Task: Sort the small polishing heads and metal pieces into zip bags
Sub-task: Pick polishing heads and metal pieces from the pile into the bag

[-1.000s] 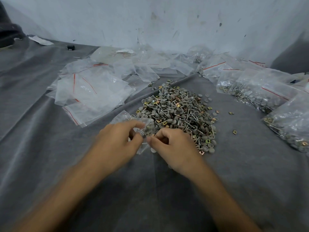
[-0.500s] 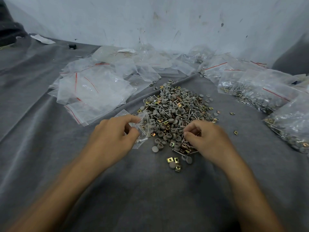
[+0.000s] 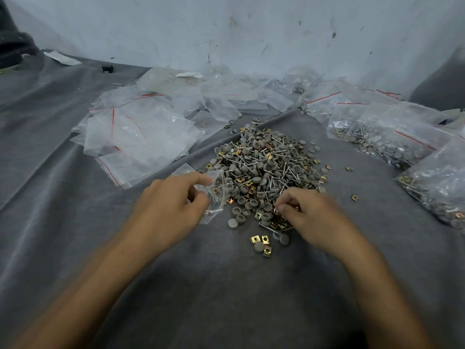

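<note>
A heap of grey polishing heads, thin metal pins and brass square pieces (image 3: 266, 167) lies on grey cloth in the middle. My left hand (image 3: 168, 205) pinches a small clear zip bag (image 3: 216, 195) at the heap's left edge; a few pins show inside it. My right hand (image 3: 307, 217) sits on the heap's near right edge, thumb and fingers curled together over small pieces; what it pinches is hidden. A few brass pieces and grey heads (image 3: 261, 244) lie loose in front of the heap.
Empty zip bags with red seal lines (image 3: 136, 137) are spread at the left and back. Filled bags (image 3: 392, 139) lie at the right, another (image 3: 442, 187) at the far right edge. A white wall stands behind. Stray brass pieces (image 3: 354, 197) dot the cloth.
My right hand left the bag's mouth, moved right onto the heap's near edge and closed its fingers there. My left hand kept its hold on the bag. Some pieces came loose in front.
</note>
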`<state>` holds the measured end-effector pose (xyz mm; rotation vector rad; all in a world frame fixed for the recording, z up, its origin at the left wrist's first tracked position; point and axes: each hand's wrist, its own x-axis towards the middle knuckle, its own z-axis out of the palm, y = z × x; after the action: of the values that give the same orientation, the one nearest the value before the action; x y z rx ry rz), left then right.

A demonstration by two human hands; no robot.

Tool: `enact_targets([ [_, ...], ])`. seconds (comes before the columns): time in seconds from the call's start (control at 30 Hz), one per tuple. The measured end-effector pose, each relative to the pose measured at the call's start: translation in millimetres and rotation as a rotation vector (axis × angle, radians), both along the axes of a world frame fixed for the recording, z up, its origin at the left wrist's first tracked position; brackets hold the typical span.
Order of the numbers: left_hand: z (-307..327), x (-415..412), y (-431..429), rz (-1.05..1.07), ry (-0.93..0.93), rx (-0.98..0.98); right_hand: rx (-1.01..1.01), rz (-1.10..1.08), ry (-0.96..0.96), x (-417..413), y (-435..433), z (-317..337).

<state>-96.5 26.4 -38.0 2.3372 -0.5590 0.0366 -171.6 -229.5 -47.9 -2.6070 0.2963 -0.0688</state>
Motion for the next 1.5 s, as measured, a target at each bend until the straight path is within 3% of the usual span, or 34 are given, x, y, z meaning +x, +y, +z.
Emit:
enact_targets([
  [0.23, -0.3, 0.0, 0.2, -0.001, 0.003, 0.002, 0.000, 0.050, 0.085, -1.0, -1.3, -2.3],
  [0.4, 0.3, -1.0, -0.3, -0.010, 0.000, 0.004, -0.034, 0.040, 0.016, 0.3, 1.5, -3.1],
  [0.63, 1.7, -1.2, -1.7, -0.002, -0.005, 0.018, 0.624, -0.007, -0.206, 1.5, 6.0, 6.8],
  [1.0, 1.3, -2.4, -1.7, -0.017, -0.007, 0.015, 0.903, -0.054, -0.245, 5.3, 14.1, 9.1],
  [1.3, -0.7, -4.2, -4.4, -0.017, -0.013, 0.019, 0.923, 0.122, -0.182, 9.1, 36.3, 1.2],
  [1.5, -0.9, -6.5, -7.1, -0.024, -0.029, 0.031, 0.716, 0.138, -0.138, 13.1, 66.0, -5.4],
])
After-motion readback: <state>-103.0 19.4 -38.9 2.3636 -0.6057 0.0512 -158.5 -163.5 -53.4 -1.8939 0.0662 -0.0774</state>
